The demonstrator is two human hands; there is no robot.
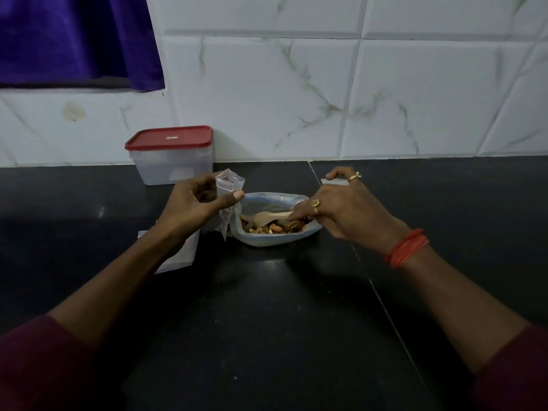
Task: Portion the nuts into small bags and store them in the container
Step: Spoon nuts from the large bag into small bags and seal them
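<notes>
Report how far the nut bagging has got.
Done: no filled bag is visible. In hand: the left hand holds a small bag upright, seemingly empty; the right hand dips a wooden spoon into the open nut pouch. Left: filling and closing the bags and storing them in the container, whose red lid is on.

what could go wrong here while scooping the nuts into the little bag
1. The small bag in the left hand is narrow, so nuts may fall off the spoon onto the counter.
2. Nothing steadies the big bag, so the right hand digging with the spoon could tip or shove it.
</notes>
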